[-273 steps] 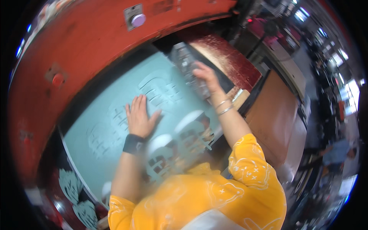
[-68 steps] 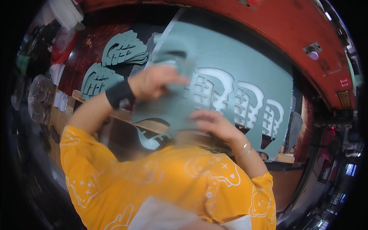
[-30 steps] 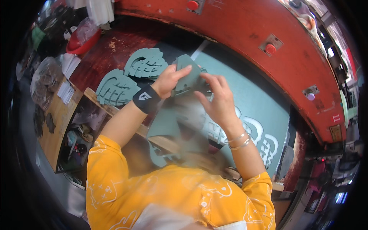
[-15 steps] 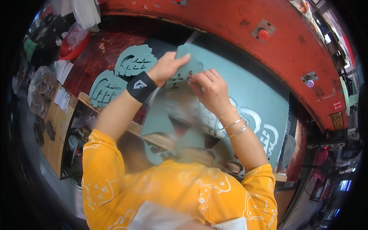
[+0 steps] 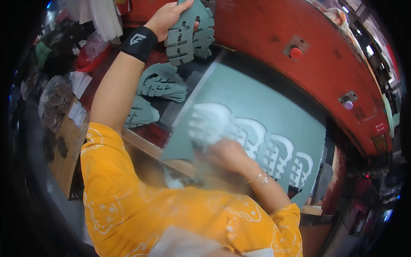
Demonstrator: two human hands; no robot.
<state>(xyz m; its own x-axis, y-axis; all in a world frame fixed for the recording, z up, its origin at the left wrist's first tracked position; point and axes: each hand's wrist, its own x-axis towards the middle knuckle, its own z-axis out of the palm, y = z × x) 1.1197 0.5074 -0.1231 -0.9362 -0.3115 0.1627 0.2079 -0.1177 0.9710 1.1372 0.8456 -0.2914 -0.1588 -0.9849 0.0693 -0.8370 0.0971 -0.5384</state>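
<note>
My left hand is raised at the top, a black wristband on its wrist. Its fingers grip several grey-green cut pieces, curved and slotted along their edges, which hang below the thumb. My right hand, blurred, is over the near left part of a grey-green sheet; its fingers are smeared and I cannot see what they touch. A row of cut-out openings with slotted outlines runs across the sheet beside that hand. Two stacks of the same pieces, a far stack and a near stack, lie left of the sheet.
A red machine beam spans the far side, carrying a red push button and a pale purple one. At left are a red bowl, a clear plastic bag and white papers. A wooden edge borders the near side.
My left hand has moved up and away with the cut pieces, apart from my right hand. My right hand has come down nearer to me over the sheet, which now lies flatter.
</note>
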